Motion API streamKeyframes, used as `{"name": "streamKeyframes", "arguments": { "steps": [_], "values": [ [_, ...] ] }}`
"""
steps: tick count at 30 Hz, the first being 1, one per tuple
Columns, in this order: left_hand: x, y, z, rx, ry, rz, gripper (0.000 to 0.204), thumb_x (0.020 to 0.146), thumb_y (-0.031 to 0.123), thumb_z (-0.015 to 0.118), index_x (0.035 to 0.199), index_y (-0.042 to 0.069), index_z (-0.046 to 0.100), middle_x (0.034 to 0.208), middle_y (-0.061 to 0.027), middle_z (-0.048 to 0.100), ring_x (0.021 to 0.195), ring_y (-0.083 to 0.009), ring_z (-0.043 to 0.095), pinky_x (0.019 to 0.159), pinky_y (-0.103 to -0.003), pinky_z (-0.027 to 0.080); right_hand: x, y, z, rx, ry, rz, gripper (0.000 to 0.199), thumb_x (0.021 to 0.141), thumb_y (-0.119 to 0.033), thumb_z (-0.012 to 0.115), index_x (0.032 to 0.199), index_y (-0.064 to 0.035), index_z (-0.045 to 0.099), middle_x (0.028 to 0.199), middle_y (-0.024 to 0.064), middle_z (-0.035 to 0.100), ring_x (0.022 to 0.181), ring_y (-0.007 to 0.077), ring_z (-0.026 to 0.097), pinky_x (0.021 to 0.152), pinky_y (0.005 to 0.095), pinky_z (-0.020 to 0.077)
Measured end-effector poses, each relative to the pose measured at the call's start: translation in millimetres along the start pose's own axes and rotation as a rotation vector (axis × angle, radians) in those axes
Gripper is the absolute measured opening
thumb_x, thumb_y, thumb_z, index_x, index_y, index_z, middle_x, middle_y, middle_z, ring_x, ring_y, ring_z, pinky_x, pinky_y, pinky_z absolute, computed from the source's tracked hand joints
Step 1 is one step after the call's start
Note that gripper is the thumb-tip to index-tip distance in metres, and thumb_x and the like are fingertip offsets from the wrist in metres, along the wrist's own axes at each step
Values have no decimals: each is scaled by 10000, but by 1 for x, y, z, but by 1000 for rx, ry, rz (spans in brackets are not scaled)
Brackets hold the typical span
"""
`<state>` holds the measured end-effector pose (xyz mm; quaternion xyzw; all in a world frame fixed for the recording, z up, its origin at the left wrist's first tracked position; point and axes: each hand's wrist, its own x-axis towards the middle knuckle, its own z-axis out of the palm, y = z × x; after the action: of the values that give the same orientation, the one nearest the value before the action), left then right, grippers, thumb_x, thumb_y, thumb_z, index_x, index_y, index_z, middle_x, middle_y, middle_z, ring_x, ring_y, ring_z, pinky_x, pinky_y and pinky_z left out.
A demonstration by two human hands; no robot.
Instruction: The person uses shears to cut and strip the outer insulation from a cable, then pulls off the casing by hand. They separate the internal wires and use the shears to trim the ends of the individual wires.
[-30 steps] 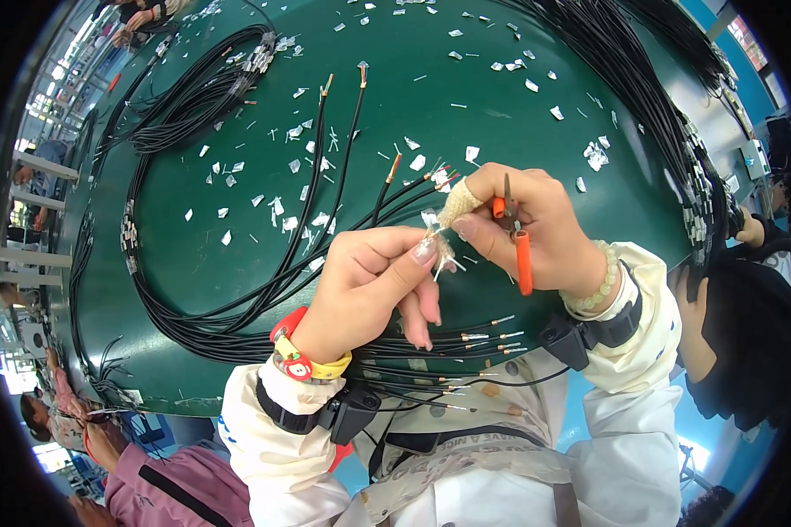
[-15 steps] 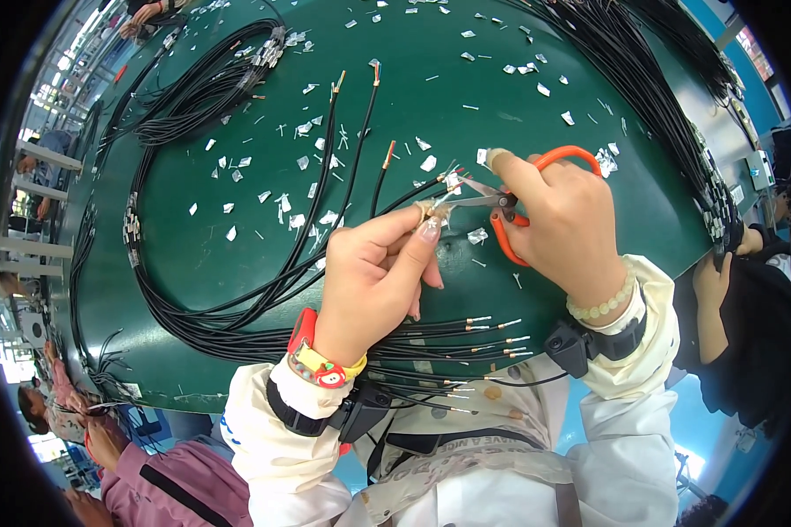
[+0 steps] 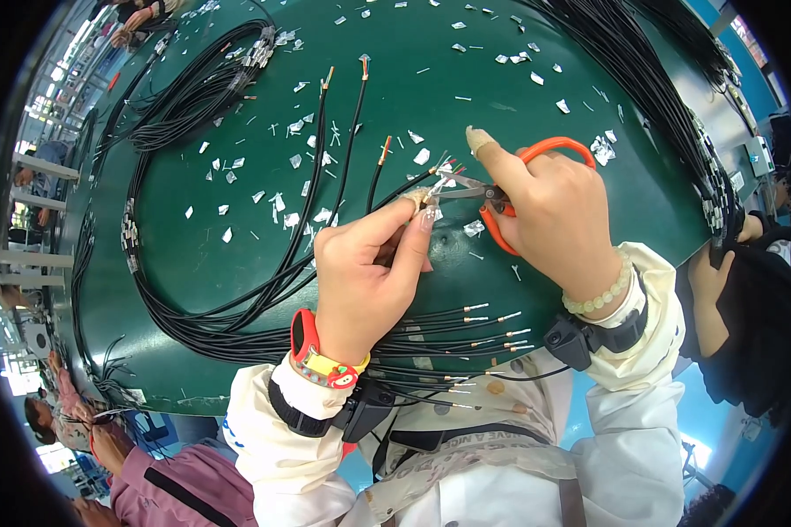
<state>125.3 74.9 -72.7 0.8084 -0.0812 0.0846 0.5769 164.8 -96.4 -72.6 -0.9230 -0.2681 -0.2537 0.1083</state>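
Observation:
My left hand (image 3: 367, 268) pinches the stripped end of a black cable (image 3: 406, 186) between thumb and fingertips. Thin coloured wires and a bit of silvery foil (image 3: 439, 186) stick out past the fingertips. Orange-handled scissors (image 3: 498, 195) are in my right hand (image 3: 558, 202), its fingers through the loops and its covered index finger stretched out above. The slightly parted blades reach in from the right at the wires, close to my left fingertips. Whether they touch the foil or a wire is hard to tell. Other stripped cable ends (image 3: 384, 149) lie just beyond my left hand.
A large coil of black cables (image 3: 193, 97) lies far left on the green table (image 3: 501, 114), and a long bundle (image 3: 628, 75) runs along the right. Foil scraps (image 3: 422, 156) are scattered about. Cables with bared tips (image 3: 492, 334) lie near the table's front edge. Co-workers sit on both sides.
Both hands have shifted slightly left with the cable and the scissors. The blades have drawn closer together, and my right index finger points farther out from the handles.

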Motion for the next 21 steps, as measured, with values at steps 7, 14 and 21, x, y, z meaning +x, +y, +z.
{"name": "streamKeyframes", "arguments": {
  "steps": [7,14,21],
  "values": [
    [3,-3,3,65,0,-1,95,796,13,553,853,-46,601,533,-62,552,457,-74,544,406,-187,391,0,1,3,25,-15,9,522,548,-99,690,1059,-121,587,518,56,477,474,200,481,440,308,386],
    [9,-12,4,443,34,245,67,776,28,570,831,-2,594,523,-92,519,404,-163,515,368,-241,375,0,0,8,94,-133,56,395,582,-80,673,970,-86,595,521,74,503,492,227,514,455,323,406],
    [7,-15,0,945,42,527,98,761,84,583,849,40,581,532,-26,475,409,-155,494,361,-260,383,-2,-5,6,109,-191,101,342,601,-60,650,938,-64,594,529,90,524,505,243,531,470,334,415]
  ]
}}
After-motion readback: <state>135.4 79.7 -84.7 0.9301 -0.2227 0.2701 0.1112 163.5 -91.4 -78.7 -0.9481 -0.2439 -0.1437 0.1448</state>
